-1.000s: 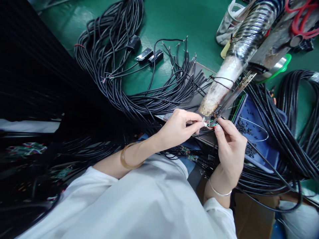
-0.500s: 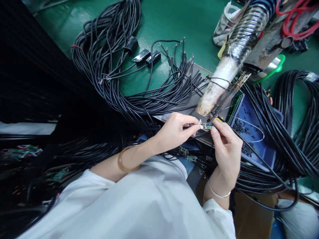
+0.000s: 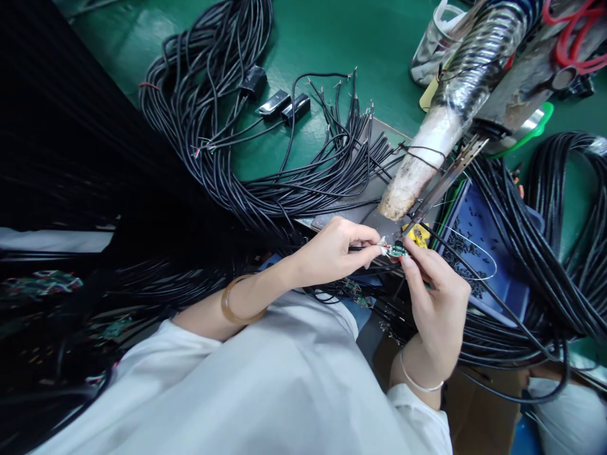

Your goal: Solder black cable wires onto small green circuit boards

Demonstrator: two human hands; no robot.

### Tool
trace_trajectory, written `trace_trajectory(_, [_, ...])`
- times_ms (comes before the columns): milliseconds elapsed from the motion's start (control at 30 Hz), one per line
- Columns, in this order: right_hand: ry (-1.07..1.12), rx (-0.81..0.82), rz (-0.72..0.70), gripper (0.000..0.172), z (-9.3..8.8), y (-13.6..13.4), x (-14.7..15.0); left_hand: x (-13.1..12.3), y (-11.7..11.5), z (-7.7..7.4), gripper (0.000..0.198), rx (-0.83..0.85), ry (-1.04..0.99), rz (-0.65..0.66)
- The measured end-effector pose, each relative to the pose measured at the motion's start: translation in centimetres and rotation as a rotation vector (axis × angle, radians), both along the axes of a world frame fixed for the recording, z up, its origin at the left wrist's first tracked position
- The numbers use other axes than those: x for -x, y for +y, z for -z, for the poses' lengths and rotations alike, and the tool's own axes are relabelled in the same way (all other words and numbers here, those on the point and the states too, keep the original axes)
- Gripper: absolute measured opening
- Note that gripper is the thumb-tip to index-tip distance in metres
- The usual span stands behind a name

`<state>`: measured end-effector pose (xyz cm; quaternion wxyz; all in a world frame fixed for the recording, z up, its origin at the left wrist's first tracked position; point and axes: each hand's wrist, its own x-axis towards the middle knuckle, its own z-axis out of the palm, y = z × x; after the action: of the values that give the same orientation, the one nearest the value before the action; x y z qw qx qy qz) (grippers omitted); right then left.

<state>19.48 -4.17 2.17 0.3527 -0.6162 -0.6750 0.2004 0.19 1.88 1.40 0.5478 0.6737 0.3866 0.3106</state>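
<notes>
My left hand (image 3: 334, 249) is pinched on the end of a black cable, its fingertips meeting my right hand. My right hand (image 3: 434, 297) pinches a tiny green circuit board (image 3: 394, 251) against that cable end. Both sit just below the tip of a long soldering iron (image 3: 443, 180) mounted beside a wrapped whitish tube (image 3: 427, 161). A yellow piece (image 3: 417, 234) shows just behind the board. Thin solder wire (image 3: 478, 249) loops to the right.
Large bundles of black cables (image 3: 265, 183) with stripped ends lie on the green mat (image 3: 332, 38); more coil at the right (image 3: 564, 253). A blue tray (image 3: 488, 259) holds small black parts. Black connector shells (image 3: 284, 104) lie further back. A clear jar (image 3: 434, 44) stands behind.
Both hands with the board have dropped slightly away from the iron tip, uncovering the yellow piece behind them. The pinch grips are unchanged.
</notes>
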Motion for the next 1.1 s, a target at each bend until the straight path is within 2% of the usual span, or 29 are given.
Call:
trace_trajectory(67, [-0.051, -0.115, 0.100, 0.026, -1.0, -1.1, 0.1, 0.3, 0.1, 0.1, 0.026, 0.105, -0.041, 0.061])
trace_trajectory(167, [-0.095, -0.440, 0.317, 0.029, -2.7, -2.7, -0.1, 0.8, 0.4, 0.3, 0.023, 0.289, -0.119, 0.244])
trace_trajectory(200, [-0.127, -0.522, 0.337, 0.035, -3.1, -3.2, -0.2, 1.0, 0.4, 0.4, 0.023, 0.355, -0.145, 0.321])
trace_trajectory(267, [-0.204, -0.606, 0.267, 0.044, -3.6, -3.6, -0.5, 1.3, 0.5, 0.5, 0.023, 0.468, -0.196, 0.447])
trace_trajectory(333, [-0.264, -0.546, 0.130, 0.045, -3.5, -3.3, -0.5, 1.4, 0.6, 0.7, 0.024, 0.538, -0.229, 0.500])
trace_trajectory(400, [-0.326, -0.424, 0.020, 0.037, -2.9, -2.7, -0.4, 1.4, 0.6, 0.9, 0.024, 0.570, -0.245, 0.498])
trace_trajectory(467, [-0.380, -0.322, -0.038, 0.030, -2.3, -2.0, -0.2, 1.3, 0.7, 1.1, 0.025, 0.588, -0.254, 0.477])
trace_trajectory(500, [-0.386, -0.324, -0.024, 0.029, -2.1, -1.8, -0.2, 1.3, 0.7, 1.2, 0.026, 0.595, -0.261, 0.463])
trace_trajectory(567, [-0.353, -0.430, 0.118, 0.028, -2.0, -1.5, -0.5, 1.3, 0.7, 1.4, 0.027, 0.606, -0.273, 0.435])
trace_trajectory(667, [-0.306, -0.635, 0.461, 0.027, -2.7, -1.5, -1.2, 1.3, 0.8, 1.5, 0.027, 0.612, -0.278, 0.410])
trace_trajectory(733, [-0.344, -0.628, 0.576, 0.026, -3.5, -1.2, -1.7, 1.3, 0.8, 1.5, 0.026, 0.619, -0.280, 0.406])
trace_trajectory(800, [-0.422, -0.526, 0.527, 0.029, -4.2, -0.6, -2.1, 1.3, 0.9, 1.3, 0.027, 0.630, -0.280, 0.399])
trace_trajectory(933, [-0.546, -0.306, 0.242, 0.035, -4.7, 1.2, -2.5, 1.3, 0.9, 1.1, 0.028, 0.649, -0.294, 0.375])
trace_trajectory(1100, [-0.641, -0.194, 0.115, 0.034, -4.1, 3.7, -2.5, 1.3, 1.0, 1.3, 0.030, 0.671, -0.311, 0.353])
